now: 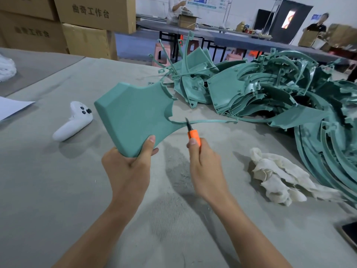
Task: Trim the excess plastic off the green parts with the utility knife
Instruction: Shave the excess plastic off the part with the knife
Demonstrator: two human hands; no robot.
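- Tabletop (pixel 58 190): grey felt-like cover with pale dust and shavings around the work spot. Two bare forearms reach in from the bottom edge.
- Phone (pixel 348 235): a dark slab cut off by the right edge, lying flat.
- Left hand (pixel 129 167): grips the near corner of the part (pixel 135 115), thumb on the top face and fingers curled under. The part is held up off the tabletop, tilted, with its smooth face toward the camera.
- Right hand (pixel 204 165): wrapped round the knife (pixel 194 138), thumb pressed along the orange handle, blade pointing up and away.
- Blade tip meets the strip (pixel 208 121), a thin green ribbon running off the part's right edge toward the pile. The strip is still joined to the part at its inner curve.
- Rag (pixel 278 175): a crumpled off-white cloth on the tabletop, right of the right hand and near the pile's edge.
- Controller (pixel 74 120): white, with dark buttons and a stick, lying left of the part and well apart from it.
- Paper (pixel 11 107): a white sheet at the far left edge.
- Pile (pixel 270 88): many green parts heaped on the right side of the tabletop, curved panels and rings tangled together, with thin runners sticking up.
- Boxes (pixel 87 26): brown cartons with printed characters, stacked beyond the tabletop's far left.
- Background: long dark tables, pink stools beneath them, and two people standing at cartons. Details there are too small to tell.
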